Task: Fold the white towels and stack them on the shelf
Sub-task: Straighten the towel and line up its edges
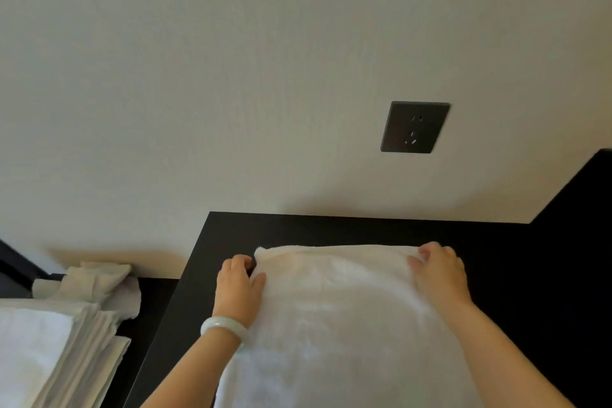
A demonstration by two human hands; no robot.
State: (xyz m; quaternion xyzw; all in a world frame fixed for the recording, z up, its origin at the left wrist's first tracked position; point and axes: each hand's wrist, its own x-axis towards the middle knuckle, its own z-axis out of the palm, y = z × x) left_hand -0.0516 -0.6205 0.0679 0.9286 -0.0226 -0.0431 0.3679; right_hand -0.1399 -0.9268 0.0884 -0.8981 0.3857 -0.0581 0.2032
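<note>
A white towel (334,318) lies spread on a black shelf top (331,228) that runs along the wall. My left hand (239,281), with a pale bangle on its wrist, grips the towel's far left corner, thumb on top and fingers curled at the edge. At the far right corner my right hand (438,270) grips the towel, its fingers curled over the edge. The towel's near end runs out of the frame at the bottom.
A stack of folded white towels (49,351) sits on a lower black surface at the left, with crumpled white cloths (99,281) behind it. A dark wall socket (414,127) is above the shelf. A raised black panel (576,202) stands at the right.
</note>
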